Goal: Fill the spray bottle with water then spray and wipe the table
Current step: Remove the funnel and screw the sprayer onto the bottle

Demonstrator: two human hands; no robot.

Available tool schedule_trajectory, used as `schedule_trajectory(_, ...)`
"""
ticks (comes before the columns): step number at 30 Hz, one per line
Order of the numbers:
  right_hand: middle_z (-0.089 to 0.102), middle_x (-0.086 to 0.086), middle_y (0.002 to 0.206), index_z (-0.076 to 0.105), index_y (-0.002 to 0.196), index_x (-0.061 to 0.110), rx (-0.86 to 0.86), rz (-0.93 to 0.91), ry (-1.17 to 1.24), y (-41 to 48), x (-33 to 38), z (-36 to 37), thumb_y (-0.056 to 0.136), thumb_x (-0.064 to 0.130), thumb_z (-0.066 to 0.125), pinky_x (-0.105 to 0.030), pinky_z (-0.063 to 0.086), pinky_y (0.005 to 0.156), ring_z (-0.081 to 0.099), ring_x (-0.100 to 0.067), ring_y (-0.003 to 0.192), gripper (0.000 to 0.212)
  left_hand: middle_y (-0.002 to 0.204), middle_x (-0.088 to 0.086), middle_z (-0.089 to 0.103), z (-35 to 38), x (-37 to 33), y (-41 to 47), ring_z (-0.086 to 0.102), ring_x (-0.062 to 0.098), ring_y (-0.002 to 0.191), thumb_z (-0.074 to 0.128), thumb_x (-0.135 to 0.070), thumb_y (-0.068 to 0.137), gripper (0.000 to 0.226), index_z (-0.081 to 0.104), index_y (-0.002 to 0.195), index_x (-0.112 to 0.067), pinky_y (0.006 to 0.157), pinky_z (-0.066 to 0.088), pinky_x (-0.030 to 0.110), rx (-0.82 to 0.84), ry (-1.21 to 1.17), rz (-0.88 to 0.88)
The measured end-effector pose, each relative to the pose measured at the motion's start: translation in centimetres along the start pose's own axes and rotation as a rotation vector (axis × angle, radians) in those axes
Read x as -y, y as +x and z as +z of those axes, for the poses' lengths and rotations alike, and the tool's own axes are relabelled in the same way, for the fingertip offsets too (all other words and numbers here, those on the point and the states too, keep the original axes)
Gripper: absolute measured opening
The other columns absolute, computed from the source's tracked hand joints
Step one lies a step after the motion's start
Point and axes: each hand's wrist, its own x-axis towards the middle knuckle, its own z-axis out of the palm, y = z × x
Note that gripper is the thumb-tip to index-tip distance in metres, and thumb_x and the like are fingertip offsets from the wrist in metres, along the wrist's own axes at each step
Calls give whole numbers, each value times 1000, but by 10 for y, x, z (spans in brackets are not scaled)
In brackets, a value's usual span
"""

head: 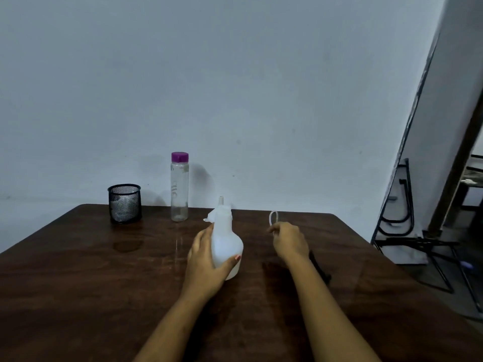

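Spray bottle (226, 244), white, stood upright on the brown wooden table (78, 283), approx. centre of the top. Left hand (206, 259) was wrapped round the bottle's lower body: thumb on the near side w/ nail visible, fingers behind the bottle, gripping it. A thin tube stuck up from the bottle's neck; spray head (210, 218) lay on the table just behind and left of the neck, not screwed on.

Right hand (288, 242) was right of the bottle, apart from it, raised slightly above the table. Its fingers were curled closed, pinching a small pale loop (273, 218) that stood up above the fingertips; what the loop was could not be told.

Water bottle (179, 186), clear w/ purple cap on, stood upright behind and left of the spray bottle, near the table's far edge. Contents level could not be told. Black mesh cup (125, 203) stood further left of the spray bottle, also at the far edge, w/ something pale inside.

Dark metal frames (407, 218) leaned at the wall, well to the right of the spray bottle, off the table
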Motion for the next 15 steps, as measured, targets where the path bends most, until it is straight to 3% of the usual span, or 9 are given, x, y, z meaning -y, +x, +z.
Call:
schedule_trajectory(2, 65, -6, 115, 70, 99, 21, -29, -49, 258, 3, 8, 0, 96, 8, 46, -35, 55, 78, 62, -21, 98, 28, 154, -2, 21, 0, 1, 1, 20, 22, 139, 71, -39, 77, 87, 20, 147, -25, 113, 23, 39, -7, 11, 10)
schedule_trajectory(4, 65, -9, 104, 71, 94, 16, -19, -71, 546, 4, 18, -5, 94, -2, 42, -31, 58, 71, 62, -16, 86, 34, 154, -4, 20, 1, 2, 1, 17, 21, 140, 71, -34, 79, 86, 19, 147, -26, 111, 15, 30, -20, -4, 39)
schedule_trajectory(6, 62, -6, 94, 70, 97, 16, -32, -104, 690, 5, 27, -12, 90, -12, 37, -26, 59, 66, 60, -14, 83, 44, 154, -6, 19, 0, 3, 3, 16, 20, 140, 69, -35, 79, 87, 15, 147, -27, 107, 10, 24, -56, 17, 94)
schedule_trajectory(10, 57, -1, 87, 69, 101, 20, -138, -156, 774, 5, 37, -23, 82, -19, 44, -30, 59, 75, 57, -14, 82, 50, 153, -9, 17, -4, -3, -3, 12, 14, 137, 63, -32, 75, 88, 7, 142, -43, 110, 22, 37, -107, 112, 257)
schedule_trajectory(15, 60, 3, 84, 67, 109, 20, -184, -280, 865, 2, 53, -52, 88, -4, 54, -29, 55, 77, 61, -11, 84, 34, 151, -17, 0, -7, -22, -15, 1, 14, 141, 61, -16, 69, 96, 3, 136, -54, 116, 18, 46, -108, 225, 382)
